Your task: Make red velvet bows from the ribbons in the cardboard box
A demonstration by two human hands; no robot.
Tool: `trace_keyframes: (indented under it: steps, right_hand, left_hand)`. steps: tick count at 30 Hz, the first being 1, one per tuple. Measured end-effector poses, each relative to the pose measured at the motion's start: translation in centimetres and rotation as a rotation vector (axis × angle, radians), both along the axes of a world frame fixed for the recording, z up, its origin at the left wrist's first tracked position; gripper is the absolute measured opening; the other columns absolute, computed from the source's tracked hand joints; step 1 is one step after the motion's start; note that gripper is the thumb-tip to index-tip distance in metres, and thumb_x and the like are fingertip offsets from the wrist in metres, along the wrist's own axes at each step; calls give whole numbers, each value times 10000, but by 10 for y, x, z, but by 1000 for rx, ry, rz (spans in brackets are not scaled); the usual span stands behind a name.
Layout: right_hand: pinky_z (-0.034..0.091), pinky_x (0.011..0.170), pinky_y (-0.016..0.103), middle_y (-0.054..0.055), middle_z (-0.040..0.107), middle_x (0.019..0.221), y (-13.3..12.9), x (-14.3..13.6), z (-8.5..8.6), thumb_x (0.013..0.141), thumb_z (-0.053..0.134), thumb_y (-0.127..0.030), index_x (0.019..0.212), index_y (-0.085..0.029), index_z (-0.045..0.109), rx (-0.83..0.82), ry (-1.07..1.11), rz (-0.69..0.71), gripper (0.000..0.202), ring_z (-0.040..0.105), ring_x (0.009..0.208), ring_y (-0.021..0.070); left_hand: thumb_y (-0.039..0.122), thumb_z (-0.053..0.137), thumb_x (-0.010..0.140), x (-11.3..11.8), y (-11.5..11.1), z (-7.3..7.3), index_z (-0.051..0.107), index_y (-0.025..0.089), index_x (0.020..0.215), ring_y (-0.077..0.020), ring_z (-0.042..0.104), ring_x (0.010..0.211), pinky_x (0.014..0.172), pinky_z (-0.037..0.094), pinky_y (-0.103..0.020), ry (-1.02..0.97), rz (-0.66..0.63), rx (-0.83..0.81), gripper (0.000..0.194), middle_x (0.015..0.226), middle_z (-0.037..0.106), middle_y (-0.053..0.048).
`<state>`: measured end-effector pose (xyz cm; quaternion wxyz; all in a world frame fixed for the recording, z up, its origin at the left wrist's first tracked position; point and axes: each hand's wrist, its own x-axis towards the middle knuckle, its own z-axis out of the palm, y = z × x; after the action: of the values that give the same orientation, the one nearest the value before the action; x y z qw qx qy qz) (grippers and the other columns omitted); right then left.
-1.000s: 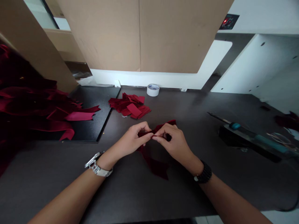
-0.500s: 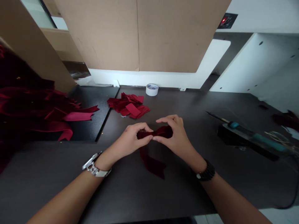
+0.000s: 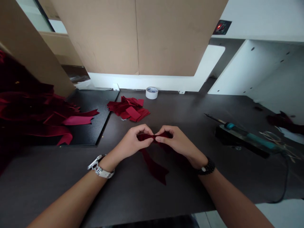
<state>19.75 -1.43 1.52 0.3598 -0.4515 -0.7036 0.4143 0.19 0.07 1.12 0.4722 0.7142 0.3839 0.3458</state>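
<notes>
Between my hands, just above the dark table, is a dark red velvet ribbon bow (image 3: 155, 169), one notched tail hanging toward me. My left hand (image 3: 135, 141) pinches the bow near its middle with thumb and forefinger. From the other side my right hand (image 3: 177, 141) pinches it too, the fingertips of both hands almost meeting at the centre. Part of the loops is hidden behind my fingers. Beyond my hands lies a loose pile of short red ribbon pieces (image 3: 128, 108).
A heap of red ribbon bows (image 3: 54, 110) covers much of the black board (image 3: 95, 134) at left. A roll of white tape (image 3: 152, 93) stands at the back. On the right, a soldering iron (image 3: 247, 136) rests on a black stand, its cord trailing down. Cardboard (image 3: 137, 38) rises behind.
My right thumb and forefinger have closed on the bow's middle; before, the forefinger was raised away from it. The view has shifted slightly.
</notes>
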Motion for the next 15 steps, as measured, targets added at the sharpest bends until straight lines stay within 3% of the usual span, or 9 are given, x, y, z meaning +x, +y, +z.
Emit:
trace_keyframes:
  steps: [6, 11, 15]
  right_hand:
    - [478, 748, 305, 33, 703, 837, 4, 1, 3, 835, 604, -225, 845, -170, 684, -6, -54, 37, 98, 636, 778, 169]
    - [419, 989, 413, 80, 651, 1182, -31, 25, 13, 848, 608, -315, 1136, -204, 635, 272, -144, -260, 310, 587, 1102, 234]
    - [503, 873, 414, 83, 692, 1061, -85, 77, -7, 878, 524, -488, 1008, -233, 691, -9, -271, -354, 331, 642, 986, 262]
  left_hand:
    - [268, 646, 720, 4, -2, -3, 599, 155, 760, -79, 498, 511, 510, 381, -207, -111, 29, -147, 128, 631, 577, 36]
    - [272, 657, 690, 4, 0, -6, 591, 151, 729, -71, 484, 491, 476, 357, -193, -181, 100, -215, 143, 620, 573, 39]
    - [280, 657, 683, 3, 0, -5, 585, 158, 711, -73, 478, 484, 477, 360, -196, -189, 130, -226, 144, 595, 560, 45]
